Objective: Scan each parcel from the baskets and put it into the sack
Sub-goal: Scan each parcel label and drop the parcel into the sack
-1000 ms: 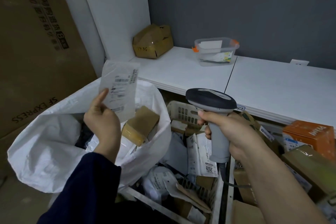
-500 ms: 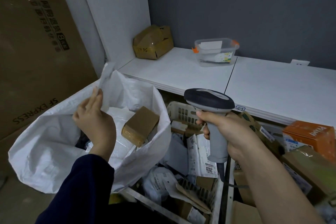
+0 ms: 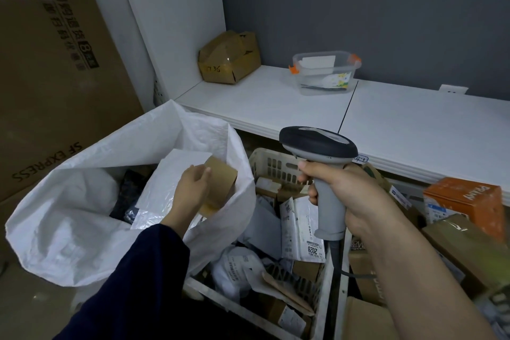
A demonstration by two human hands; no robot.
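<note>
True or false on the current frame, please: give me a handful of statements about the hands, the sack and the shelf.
1. The right hand grips the scanner. True.
2. A clear tub stands on the white shelf. True.
3. The left hand rests on the shelf. False: it is over the mouth of the sack.
4. The sack is empty. False: a white mailer and a brown box lie in it.
5. The orange box lies in the sack. False: it sits at the far right, outside the sack.
</note>
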